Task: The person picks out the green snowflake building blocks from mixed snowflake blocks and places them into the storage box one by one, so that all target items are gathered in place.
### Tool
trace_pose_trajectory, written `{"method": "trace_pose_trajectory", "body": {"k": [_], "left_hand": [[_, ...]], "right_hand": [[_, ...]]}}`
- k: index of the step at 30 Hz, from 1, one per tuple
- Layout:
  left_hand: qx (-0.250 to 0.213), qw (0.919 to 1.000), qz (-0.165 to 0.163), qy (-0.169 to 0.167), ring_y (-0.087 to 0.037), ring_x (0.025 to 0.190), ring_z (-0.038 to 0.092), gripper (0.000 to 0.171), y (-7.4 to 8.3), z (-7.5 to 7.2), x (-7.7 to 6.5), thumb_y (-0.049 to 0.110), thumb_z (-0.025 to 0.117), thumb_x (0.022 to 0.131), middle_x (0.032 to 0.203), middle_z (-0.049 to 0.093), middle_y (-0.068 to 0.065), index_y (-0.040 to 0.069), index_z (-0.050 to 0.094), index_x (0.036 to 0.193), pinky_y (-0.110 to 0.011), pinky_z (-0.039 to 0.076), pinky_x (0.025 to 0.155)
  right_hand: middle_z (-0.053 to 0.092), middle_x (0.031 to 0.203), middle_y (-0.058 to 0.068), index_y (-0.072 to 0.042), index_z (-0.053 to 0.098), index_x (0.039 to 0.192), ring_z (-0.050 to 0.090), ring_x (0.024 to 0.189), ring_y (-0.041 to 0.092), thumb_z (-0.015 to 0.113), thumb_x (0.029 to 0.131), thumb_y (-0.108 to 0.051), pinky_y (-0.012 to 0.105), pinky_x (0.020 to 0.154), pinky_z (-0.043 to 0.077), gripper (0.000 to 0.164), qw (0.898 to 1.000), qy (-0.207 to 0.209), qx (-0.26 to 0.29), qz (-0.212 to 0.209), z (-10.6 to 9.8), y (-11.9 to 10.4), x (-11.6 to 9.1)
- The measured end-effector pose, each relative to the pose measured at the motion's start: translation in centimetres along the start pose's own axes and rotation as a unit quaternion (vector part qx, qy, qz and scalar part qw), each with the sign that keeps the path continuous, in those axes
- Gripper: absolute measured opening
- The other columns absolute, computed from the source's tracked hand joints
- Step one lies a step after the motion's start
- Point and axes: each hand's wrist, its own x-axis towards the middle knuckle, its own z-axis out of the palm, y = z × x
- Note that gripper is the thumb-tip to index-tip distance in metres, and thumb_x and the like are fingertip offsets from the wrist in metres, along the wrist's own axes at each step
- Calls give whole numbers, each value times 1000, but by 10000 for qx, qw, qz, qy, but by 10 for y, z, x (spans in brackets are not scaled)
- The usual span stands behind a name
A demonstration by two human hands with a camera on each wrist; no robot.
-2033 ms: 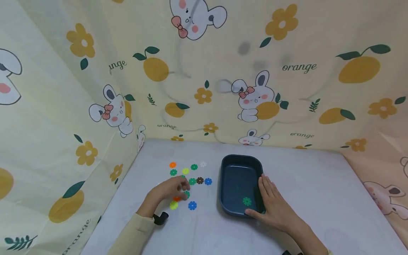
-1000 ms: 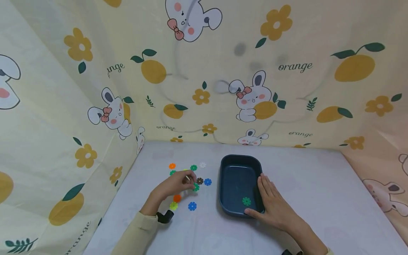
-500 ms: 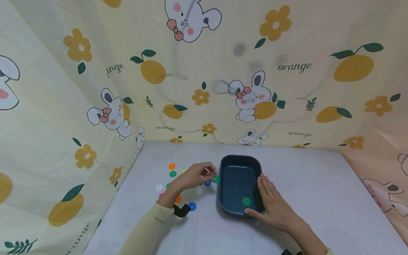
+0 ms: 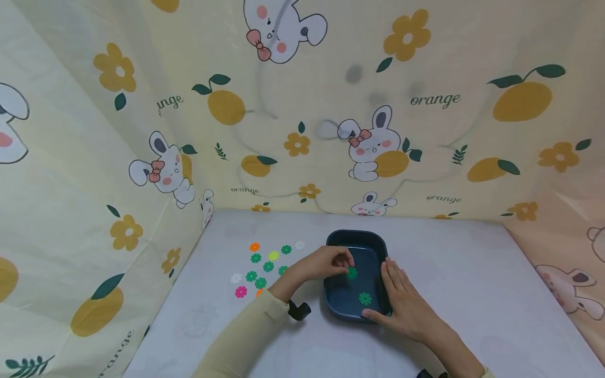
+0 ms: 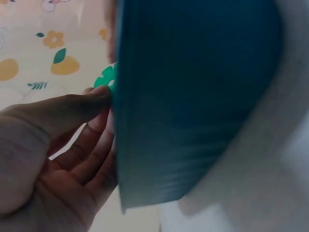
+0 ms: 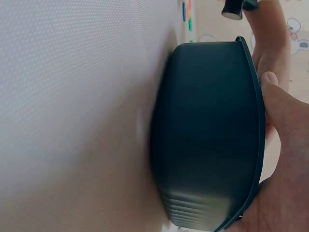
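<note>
Head: left hand (image 4: 325,263) has thumb and fingers pinched on a green disc (image 4: 353,273) over the box (image 4: 342,306), mid-table, short of the table's (image 4: 449,273) far edge; likely trouble is the thin disc slipping, or the sleeve (image 4: 246,336) dragging the loose discs (image 4: 260,283). Left wrist: disc sits by the thumb tip, partly hidden by the box wall, a tall edge knuckles could clip; lifting up gives room. Right wrist: thumb on rim, finger spread unclear (straight in head view); easing off might let box slide.
</note>
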Motion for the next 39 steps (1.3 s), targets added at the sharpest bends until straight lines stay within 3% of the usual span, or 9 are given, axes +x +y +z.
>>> {"method": "trace_pose_trajectory", "body": {"k": [5,12,16,26,39], "left_hand": [[82,9998,133,-121,-1,85,63,12,2,10,11,7,75,102,105,73,0,13,72,111,-17,54,78],[402,9981,410,-242,1,84,63,11,-1,19,29,7,75,101,98,71,8,12,73,111,-15,53,78],[493,9966,501,-434,1,86,62,11,-2,23,38,7,73,102,99,70,9,11,73,112,-14,52,79],[710,9944,327,-705,0,86,62,12,-4,34,51,5,73,101,97,69,8,11,72,113,-14,51,78],[1140,9916,51,-607,-1,86,61,12,-6,42,55,8,74,101,98,69,6,14,71,111,-14,50,79]], "right_hand": [[11,177,24,8,20,166,12,164,43,67,89,-79,54,132,14,125,10000,0,61,-45,1,2,0],[11,177,25,8,21,166,13,164,43,67,88,-80,62,128,21,126,10000,10,-9,-34,0,2,0],[12,177,25,8,22,166,13,164,43,66,89,-80,61,129,21,125,10000,21,-25,-39,0,1,0],[15,176,26,8,23,166,16,163,45,69,90,-76,59,129,20,122,9999,116,-2,-113,-3,-2,0],[15,176,27,9,24,165,15,163,45,67,90,-77,55,131,16,122,9998,126,31,-129,-4,-2,-1]]}}
